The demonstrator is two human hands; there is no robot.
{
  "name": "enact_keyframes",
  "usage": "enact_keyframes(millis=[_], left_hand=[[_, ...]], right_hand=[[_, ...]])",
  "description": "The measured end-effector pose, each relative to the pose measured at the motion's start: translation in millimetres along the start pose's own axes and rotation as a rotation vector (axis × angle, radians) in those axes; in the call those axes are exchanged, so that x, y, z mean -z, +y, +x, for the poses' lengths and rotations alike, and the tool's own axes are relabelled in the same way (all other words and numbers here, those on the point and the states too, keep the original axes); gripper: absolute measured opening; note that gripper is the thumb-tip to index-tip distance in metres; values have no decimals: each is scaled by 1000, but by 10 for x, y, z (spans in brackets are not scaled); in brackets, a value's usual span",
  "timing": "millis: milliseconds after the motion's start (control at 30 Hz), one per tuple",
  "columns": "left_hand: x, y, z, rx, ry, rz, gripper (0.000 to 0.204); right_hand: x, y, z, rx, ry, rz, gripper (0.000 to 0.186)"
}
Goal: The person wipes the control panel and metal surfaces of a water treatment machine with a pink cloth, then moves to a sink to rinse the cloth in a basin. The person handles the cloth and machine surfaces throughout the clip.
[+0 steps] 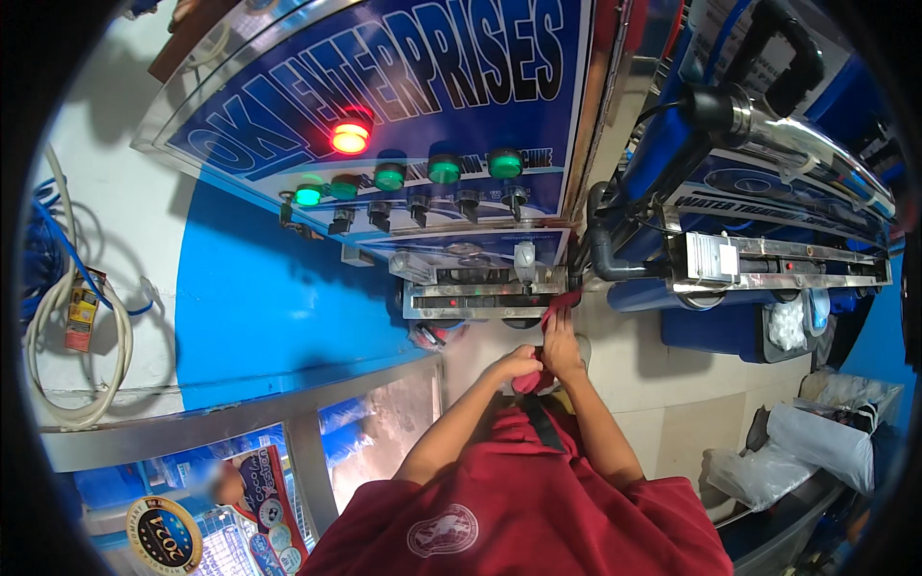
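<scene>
In front of my body my left hand [520,364] is closed round a bunched part of a red cloth [526,382]. Just to its right, my right hand [565,344] has its fingers long and pressed together against the same cloth, and a strip of it sticks out past the fingertips. My right palm's grip is partly hidden. Beyond the hands stands a steel-framed machine with a blue control panel [384,226], a lit red lamp [350,137], several green lamps [444,170] and a row of black switches [419,209].
A second steel machine [778,264] with black pipes [615,259] stands at the right. Clear plastic bags [768,461] lie lower right. Cables [82,403] hang on the left wall, above a metal-framed glass window [317,461]. Pale floor tiles [634,384] lie between.
</scene>
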State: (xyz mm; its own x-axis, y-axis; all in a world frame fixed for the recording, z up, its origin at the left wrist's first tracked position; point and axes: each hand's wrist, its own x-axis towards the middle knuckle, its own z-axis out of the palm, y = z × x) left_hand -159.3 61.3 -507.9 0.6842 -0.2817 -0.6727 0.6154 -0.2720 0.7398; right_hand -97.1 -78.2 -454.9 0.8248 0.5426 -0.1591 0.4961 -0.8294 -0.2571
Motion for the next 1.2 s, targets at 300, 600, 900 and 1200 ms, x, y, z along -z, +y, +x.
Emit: enact_keyframes(millis=[300, 600, 900, 1200], left_hand=[[108, 603, -283, -100, 193, -222, 58], [184, 479, -428, 44, -22, -264, 64], [33, 1374, -830, -515, -195, -70, 42], [27, 2223, -681, -655, 206, -625, 35]], right_hand=[[33, 184, 412, -26, 99, 152, 85], [122, 148, -64, -73, 42, 512, 86], [1839, -285, -717, 224, 493, 215, 74], [2589, -243, 530, -64, 549, -142, 42]])
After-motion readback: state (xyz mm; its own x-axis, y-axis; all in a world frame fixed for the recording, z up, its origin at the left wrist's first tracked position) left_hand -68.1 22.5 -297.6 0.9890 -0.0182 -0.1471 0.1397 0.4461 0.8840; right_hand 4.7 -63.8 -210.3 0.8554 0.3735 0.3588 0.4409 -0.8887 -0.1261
